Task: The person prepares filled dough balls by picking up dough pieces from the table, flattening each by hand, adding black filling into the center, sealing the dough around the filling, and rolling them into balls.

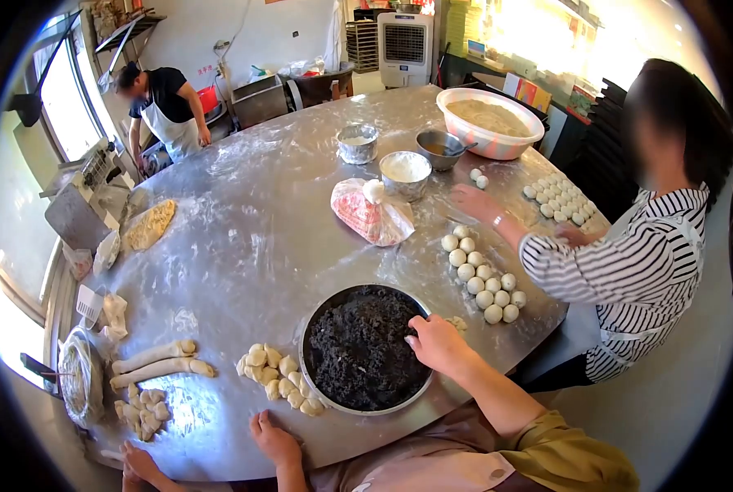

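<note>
The right hand [440, 344] was at the rim of the bowl [374, 412] of dark filling [362, 348]; the left hand [276, 444] was near dough pieces [257, 358]. Fingers were bent (grip indeterminable).

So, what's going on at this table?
The person's right hand is at the rim of a bowl of dark filling; whether it holds anything is unclear. The left hand is by the table edge, near dough pieces. On the right, a co-worker in stripes reaches over beside pale balls.
</note>
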`<state>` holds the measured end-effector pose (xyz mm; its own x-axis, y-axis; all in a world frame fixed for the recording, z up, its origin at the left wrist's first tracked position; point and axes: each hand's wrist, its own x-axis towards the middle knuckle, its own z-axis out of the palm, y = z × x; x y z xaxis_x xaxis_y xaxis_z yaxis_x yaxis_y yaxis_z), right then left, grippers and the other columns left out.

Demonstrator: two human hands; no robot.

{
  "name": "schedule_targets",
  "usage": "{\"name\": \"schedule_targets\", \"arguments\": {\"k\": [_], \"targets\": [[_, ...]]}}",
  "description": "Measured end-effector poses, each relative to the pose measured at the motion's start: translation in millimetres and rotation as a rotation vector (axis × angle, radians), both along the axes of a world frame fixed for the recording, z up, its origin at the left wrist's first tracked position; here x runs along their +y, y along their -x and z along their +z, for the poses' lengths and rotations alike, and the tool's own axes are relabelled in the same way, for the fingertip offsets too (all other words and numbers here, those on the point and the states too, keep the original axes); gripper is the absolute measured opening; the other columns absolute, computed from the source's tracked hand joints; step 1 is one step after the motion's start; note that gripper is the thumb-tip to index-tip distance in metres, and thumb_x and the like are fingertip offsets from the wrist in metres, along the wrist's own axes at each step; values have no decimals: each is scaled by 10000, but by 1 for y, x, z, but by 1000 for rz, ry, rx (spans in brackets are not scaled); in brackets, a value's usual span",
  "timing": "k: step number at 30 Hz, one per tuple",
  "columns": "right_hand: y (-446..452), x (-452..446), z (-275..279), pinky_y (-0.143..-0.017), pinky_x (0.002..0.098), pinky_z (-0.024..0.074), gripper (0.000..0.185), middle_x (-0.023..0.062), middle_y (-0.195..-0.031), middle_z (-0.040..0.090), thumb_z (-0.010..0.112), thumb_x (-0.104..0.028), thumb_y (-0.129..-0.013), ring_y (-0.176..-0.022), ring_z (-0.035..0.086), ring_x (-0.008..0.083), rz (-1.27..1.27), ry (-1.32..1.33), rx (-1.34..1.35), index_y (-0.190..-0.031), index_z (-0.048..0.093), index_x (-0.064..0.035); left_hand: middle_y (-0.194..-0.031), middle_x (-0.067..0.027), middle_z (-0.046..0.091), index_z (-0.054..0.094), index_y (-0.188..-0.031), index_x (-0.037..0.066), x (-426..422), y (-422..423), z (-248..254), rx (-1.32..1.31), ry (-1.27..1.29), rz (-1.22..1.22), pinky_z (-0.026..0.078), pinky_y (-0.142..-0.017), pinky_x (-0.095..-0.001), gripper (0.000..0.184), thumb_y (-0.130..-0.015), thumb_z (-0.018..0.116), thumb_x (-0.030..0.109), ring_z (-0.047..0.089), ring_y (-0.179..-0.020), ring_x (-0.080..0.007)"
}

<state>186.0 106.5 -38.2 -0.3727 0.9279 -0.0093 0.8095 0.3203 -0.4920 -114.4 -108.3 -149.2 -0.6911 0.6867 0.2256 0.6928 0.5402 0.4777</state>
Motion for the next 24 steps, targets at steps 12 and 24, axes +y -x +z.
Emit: {"name": "schedule_targets", "arguments": {"k": [12, 24], "targets": [[0, -3, 3, -745, 463, 520, 290, 297, -951, 578, 606, -180, -866, -820, 614, 433, 10, 53, 1, -1078, 534, 4, -1432, -269, 340, 341, -1388, -81, 0, -5, 33, 53, 309, -103, 196, -1132, -506, 633, -873, 565, 210, 284, -1351, -439], [-13, 5, 20, -858, 442, 486, 405, 285, -1030, 580, 690, -187, -811, -981, 589, 417, 100, 186, -29, -1145, 548, -6, -991, -168, 609, 552, -968, -48, -42, 17, 42, -357, 91, -115, 470, -782, -391, 157, -888, 548, 87, 583, -911, -305]]}}
